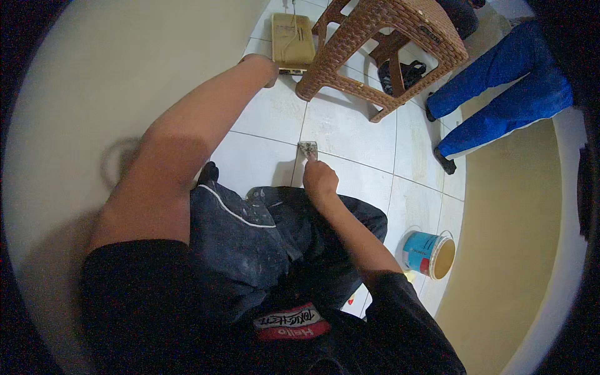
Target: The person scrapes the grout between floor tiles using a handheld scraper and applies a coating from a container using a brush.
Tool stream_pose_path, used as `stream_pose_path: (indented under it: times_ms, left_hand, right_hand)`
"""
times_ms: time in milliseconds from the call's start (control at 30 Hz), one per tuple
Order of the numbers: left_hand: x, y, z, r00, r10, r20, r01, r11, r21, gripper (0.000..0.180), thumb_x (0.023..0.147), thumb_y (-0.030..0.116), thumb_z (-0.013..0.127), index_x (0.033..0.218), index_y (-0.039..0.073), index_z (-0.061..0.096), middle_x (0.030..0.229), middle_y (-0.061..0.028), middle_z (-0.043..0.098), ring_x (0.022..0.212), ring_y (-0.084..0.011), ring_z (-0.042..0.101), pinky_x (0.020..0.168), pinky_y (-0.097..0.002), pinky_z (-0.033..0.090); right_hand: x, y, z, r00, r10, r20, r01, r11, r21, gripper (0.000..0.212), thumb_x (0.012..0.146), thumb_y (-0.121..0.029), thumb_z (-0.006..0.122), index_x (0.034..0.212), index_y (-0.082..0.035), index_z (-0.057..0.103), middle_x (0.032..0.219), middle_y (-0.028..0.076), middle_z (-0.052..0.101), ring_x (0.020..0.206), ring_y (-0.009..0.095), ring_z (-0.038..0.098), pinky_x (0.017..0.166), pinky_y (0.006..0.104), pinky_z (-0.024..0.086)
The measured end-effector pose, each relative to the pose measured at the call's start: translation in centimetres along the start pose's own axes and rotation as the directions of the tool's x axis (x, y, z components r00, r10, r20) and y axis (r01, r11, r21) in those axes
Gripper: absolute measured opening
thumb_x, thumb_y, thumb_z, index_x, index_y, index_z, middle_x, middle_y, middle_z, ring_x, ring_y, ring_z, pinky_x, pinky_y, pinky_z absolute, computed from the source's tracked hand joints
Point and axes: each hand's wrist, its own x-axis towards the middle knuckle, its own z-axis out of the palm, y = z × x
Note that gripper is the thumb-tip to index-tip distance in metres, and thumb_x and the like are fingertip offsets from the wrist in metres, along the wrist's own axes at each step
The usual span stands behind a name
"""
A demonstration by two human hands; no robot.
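At left, the plain wall (69, 94) bounds my area. My left hand (261, 67) is beside the near corner of the yellowish paint tray (294, 40); I cannot tell whether it grips anything. My shirt carries a lettered red-and-white print (292, 322). Centrally, the scraper (308, 149), a flat grey blade with dark smears, is near a tile joint. My right hand (320, 179), apart from the left, is closed around its handle. White floor tiles (350, 132) extend to the brown stool (381, 37). At right, the blue bucket (419, 249) bears lettering.
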Motion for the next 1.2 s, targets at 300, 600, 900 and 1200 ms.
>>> stream_pose_path:
  times_ms: [300,600,900,1200]
  left_hand:
    - [-0.7,1.6,-1.2,0.993,0.002,-0.121,-0.009,0.998,-0.057,0.035,0.082,0.017,0.064,0.116,0.007,0.065,0.115,-0.0108,0.066,0.104,-0.0307,0.065,0.086,-0.0517,0.053]
    - [-2.6,3.5,-3.0,0.996,0.077,-0.052,-0.077,0.997,0.008,0.038,0.082,0.02,0.062,0.118,0.009,0.064,0.116,-0.0094,0.066,0.104,-0.0302,0.065,0.09,-0.0498,0.051]
    - [0.0,2.2,-1.2,0.982,0.094,-0.164,-0.093,0.996,0.014,0.033,0.081,0.019,0.063,0.113,0.009,0.067,0.113,-0.009,0.067,0.105,-0.0292,0.065,0.083,-0.0488,0.054]
    - [-3.9,3.0,-1.4,0.965,0.119,-0.234,-0.119,0.993,0.015,0.035,0.077,0.015,0.065,0.112,0.01,0.068,0.113,-0.0077,0.068,0.1,-0.0299,0.066,0.081,-0.0514,0.054]
  right_hand:
    - [-2.1,5.9,3.5,0.999,-0.021,-0.026,0.023,0.998,0.066,0.025,0.092,-0.021,0.055,0.111,-0.007,0.063,0.088,0.023,0.065,0.083,0.04,0.066,0.073,0.0492,0.054]
    - [0.2,5.1,4.3,0.996,-0.028,-0.088,0.033,0.997,0.065,0.03,0.09,-0.011,0.047,0.116,-0.005,0.058,0.086,0.023,0.066,0.08,0.039,0.067,0.071,0.0478,0.056]
    - [0.1,3.7,3.3,0.997,-0.002,-0.075,0.007,0.998,0.062,0.023,0.092,-0.018,0.051,0.092,-0.002,0.067,0.091,0.019,0.067,0.086,0.038,0.068,0.073,0.0446,0.057]
    - [2.8,12.2,2.2,0.98,-0.2,0.009,0.199,0.967,-0.159,0.029,0.093,-0.026,0.054,0.116,-0.01,0.061,0.093,0.018,0.067,0.086,0.035,0.066,0.073,0.0466,0.054]
